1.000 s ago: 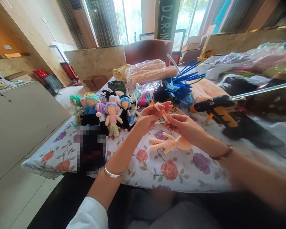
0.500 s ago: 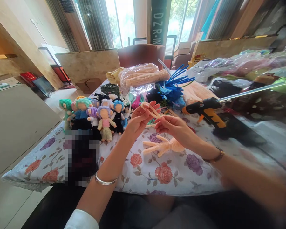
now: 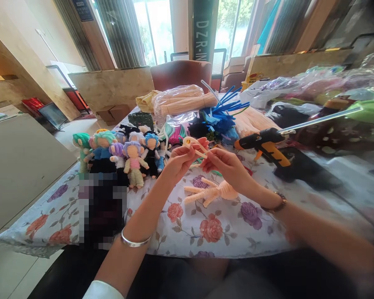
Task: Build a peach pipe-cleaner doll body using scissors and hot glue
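Observation:
A pale beige pipe cleaner (image 3: 189, 140) is bent into a loop, with its strands running between my two hands above the table. My left hand (image 3: 183, 161) pinches it near the looped end. Closed around the other end are the thumb and fingers of my right hand (image 3: 222, 163). Just below the hands, a bare peach pipe-cleaner doll body (image 3: 217, 192) lies on its side, limbs pointing left and rounded head to the right. Left of my left hand stands a cluster of finished dolls (image 3: 134, 160) with coloured hair. The fingertips hide part of the held strands.
A black and orange glue gun (image 3: 268, 145) with a long clear stick stands at the right. Behind the hands lie blue pipe cleaners (image 3: 226, 104) and a plastic-wrapped beige bundle (image 3: 187, 104). Bagged materials (image 3: 324, 91) fill the far right. A flowered cloth (image 3: 187, 232) covers the table.
The view has shifted slightly, moving the scene a little left and down. Both hands keep hold of the pipe cleaner, and its loop near the left fingers looks rounder. The doll body has not moved.

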The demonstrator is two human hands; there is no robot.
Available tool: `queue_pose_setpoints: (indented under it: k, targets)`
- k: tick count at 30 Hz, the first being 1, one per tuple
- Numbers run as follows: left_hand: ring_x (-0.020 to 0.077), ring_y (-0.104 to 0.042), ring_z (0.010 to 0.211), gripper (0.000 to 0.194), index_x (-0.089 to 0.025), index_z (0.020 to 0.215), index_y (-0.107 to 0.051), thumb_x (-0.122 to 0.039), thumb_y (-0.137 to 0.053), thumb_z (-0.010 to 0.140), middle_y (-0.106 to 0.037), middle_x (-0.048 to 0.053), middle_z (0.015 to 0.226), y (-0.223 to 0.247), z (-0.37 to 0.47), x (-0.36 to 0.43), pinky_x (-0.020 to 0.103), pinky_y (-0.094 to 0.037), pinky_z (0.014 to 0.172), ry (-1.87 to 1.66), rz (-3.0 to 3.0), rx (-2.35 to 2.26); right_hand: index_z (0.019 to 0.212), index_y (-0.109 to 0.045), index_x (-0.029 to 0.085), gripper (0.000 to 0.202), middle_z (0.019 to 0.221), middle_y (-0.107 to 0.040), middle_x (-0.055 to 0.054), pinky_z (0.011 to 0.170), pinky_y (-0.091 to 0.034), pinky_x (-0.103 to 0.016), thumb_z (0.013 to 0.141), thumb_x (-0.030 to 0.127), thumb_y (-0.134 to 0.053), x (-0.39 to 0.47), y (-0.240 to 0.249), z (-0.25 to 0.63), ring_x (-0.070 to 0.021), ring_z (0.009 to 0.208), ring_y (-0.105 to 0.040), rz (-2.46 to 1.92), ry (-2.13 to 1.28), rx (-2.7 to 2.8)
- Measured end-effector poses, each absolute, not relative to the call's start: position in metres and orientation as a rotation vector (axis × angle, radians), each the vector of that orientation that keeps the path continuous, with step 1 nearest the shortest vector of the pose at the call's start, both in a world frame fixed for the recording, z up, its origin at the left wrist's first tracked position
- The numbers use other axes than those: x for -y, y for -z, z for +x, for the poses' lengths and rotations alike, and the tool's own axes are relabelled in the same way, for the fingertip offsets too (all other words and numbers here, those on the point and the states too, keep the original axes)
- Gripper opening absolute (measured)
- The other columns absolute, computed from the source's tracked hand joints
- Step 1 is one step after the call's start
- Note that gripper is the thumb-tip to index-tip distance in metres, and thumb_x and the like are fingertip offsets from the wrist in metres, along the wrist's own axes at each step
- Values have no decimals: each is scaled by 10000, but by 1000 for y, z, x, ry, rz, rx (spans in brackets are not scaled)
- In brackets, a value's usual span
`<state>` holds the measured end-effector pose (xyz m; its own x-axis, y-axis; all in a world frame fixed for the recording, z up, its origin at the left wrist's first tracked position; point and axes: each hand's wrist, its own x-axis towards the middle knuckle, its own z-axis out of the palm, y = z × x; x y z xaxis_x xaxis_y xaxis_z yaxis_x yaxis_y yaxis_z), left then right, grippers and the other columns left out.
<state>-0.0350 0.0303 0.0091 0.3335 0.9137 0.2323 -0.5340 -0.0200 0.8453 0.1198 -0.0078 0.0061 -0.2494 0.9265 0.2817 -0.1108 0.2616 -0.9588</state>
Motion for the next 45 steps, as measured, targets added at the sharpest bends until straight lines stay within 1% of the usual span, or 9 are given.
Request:
queue_pose_setpoints:
  k: [5, 8, 12, 20, 26, 33, 41, 43, 45]
  targets:
    - [245, -618, 1092, 71, -166, 617, -689, -132, -694, 679, -732, 56, 892, -9, -36, -32, 324, -496, 935, -1222, 1046, -485, 735, -570, 206, 317, 710, -621, -3, 682, -505, -284, 803, 516, -574, 8, -6, 119, -128, 669, -595, -781, -1241, 1470]
    - [212, -668, 968, 92, -167, 601, -696, -108, -687, 671, -729, 44, 812, -10, -37, -32, 293, -516, 874, -1212, 1045, -490, 759, -602, 205, 311, 725, -632, -6, 684, -507, -279, 799, 513, -584, 9, -6, 119, -124, 665, -599, -760, -1283, 1464]
    - [166, -686, 819, 72, -173, 626, -718, -103, -711, 637, -723, 28, 766, -12, -37, -31, 246, -526, 785, -1208, 1068, -462, 756, -620, 196, 304, 732, -641, -8, 695, -511, -277, 777, 500, -621, 11, -7, 119, -118, 656, -603, -749, -1373, 1418]
    - [136, -660, 780, 19, -174, 651, -738, -160, -739, 637, -721, 35, 833, -15, -36, -30, 225, -509, 761, -1207, 1169, -469, 721, -610, 183, 353, 750, -648, -28, 677, -504, -288, 784, 530, -596, 13, -10, 120, -129, 648, -606, -763, -1414, 1412]
    - [130, -641, 797, 79, -163, 667, -749, -212, -780, 613, -705, 40, 867, -15, -36, -28, 207, -497, 734, -1208, 1221, -426, 741, -607, 170, 361, 728, -632, -19, 657, -504, -276, 793, 526, -589, 13, -7, 120, -121, 638, -606, -762, -1377, 1448]
    - [162, -641, 830, 101, -146, 680, -748, -202, -784, 605, -700, 61, 874, -13, -36, -28, 252, -492, 767, -1222, 1219, -456, 696, -613, 153, 375, 676, -623, -15, 592, -485, -239, 816, 505, -570, 11, -6, 121, -97, 593, -589, -795, -1323, 1565]
    - [142, -665, 751, 212, -159, 805, -747, -148, -785, 596, -730, 49, 862, -10, -36, -28, 230, -499, 743, -1184, 1182, -433, 634, -563, 146, 413, 620, -582, -9, 541, -431, -223, 852, 495, -523, 11, -8, 124, -77, 537, -522, -802, -1285, 1687]
    - [164, -679, 779, 239, -154, 837, -742, -184, -794, 606, -733, 65, 888, -10, -36, -28, 244, -505, 761, -1182, 1138, -425, 629, -546, 151, 415, 606, -564, -1, 527, -414, -225, 852, 500, -519, 10, -8, 124, -74, 520, -499, -791, -1298, 1695]
    - [185, -688, 807, 224, -137, 836, -738, -271, -773, 659, -731, 89, 923, -10, -36, -29, 265, -514, 780, -1185, 1069, -419, 632, -535, 155, 411, 603, -554, 4, 521, -402, -227, 853, 501, -515, 9, -8, 125, -74, 516, -487, -784, -1308, 1699]
